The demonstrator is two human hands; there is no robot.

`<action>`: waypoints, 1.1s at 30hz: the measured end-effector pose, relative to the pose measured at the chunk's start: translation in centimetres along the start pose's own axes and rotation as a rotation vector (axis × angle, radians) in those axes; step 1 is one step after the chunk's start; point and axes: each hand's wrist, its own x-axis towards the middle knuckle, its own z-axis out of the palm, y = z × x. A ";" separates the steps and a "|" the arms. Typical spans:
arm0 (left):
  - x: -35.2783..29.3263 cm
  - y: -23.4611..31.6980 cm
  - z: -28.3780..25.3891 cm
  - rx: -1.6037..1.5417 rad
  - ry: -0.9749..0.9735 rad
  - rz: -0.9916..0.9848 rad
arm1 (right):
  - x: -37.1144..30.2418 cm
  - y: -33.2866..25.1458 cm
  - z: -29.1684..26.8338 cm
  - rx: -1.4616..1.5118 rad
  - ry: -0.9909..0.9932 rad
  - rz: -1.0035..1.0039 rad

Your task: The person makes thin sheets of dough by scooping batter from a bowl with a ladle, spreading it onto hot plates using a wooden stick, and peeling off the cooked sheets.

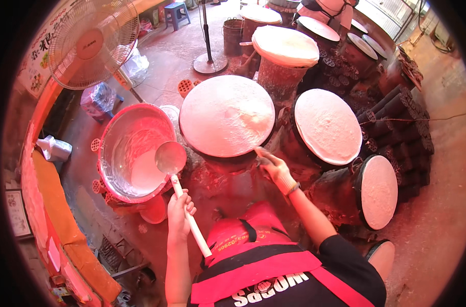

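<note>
My left hand (178, 214) is wrapped round the pale handle of a metal ladle (170, 157). The ladle's round bowl is over the near right rim of a large basin (106, 148), which holds pale batter (147, 171). A wide round griddle (224, 156) stands in front of me, covered by a thin pale pancake (225, 115) with a rougher patch on its right side. At the griddle's near right edge is my right hand (277, 173), seemingly gloved, with its fingers closed. Whatever they pinch there is too small to make out.
More batter-covered griddles (328, 126) (379, 192) stand on the right. Behind is a drum topped with stacked pancakes (285, 46). Dark perforated coal briquettes (404, 138) are piled at far right. A standing fan (92, 46) is at left. Another person (327, 11) stands at the back.
</note>
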 end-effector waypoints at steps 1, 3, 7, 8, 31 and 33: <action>0.1 0.2 -0.1 -0.051 -0.018 -0.056 | -0.8 0.1 0.1 0.068 0.158 -0.033; 0.3 0.4 -0.3 -0.072 -0.043 -0.074 | -2.3 0.9 1.2 0.241 0.261 -0.095; 1.0 1.6 0.6 -0.100 -0.146 -0.168 | -1.5 1.5 5.7 0.118 0.200 -0.155; 1.2 1.8 0.6 -0.126 -0.192 -0.204 | -1.5 0.5 5.1 0.125 0.162 -0.032; 11.1 1.3 2.9 0.386 -0.271 -0.119 | -10.0 3.5 4.4 0.051 0.223 0.051; 14.5 0.5 4.2 0.435 -0.317 -0.082 | -10.3 5.3 7.0 0.158 0.429 -0.015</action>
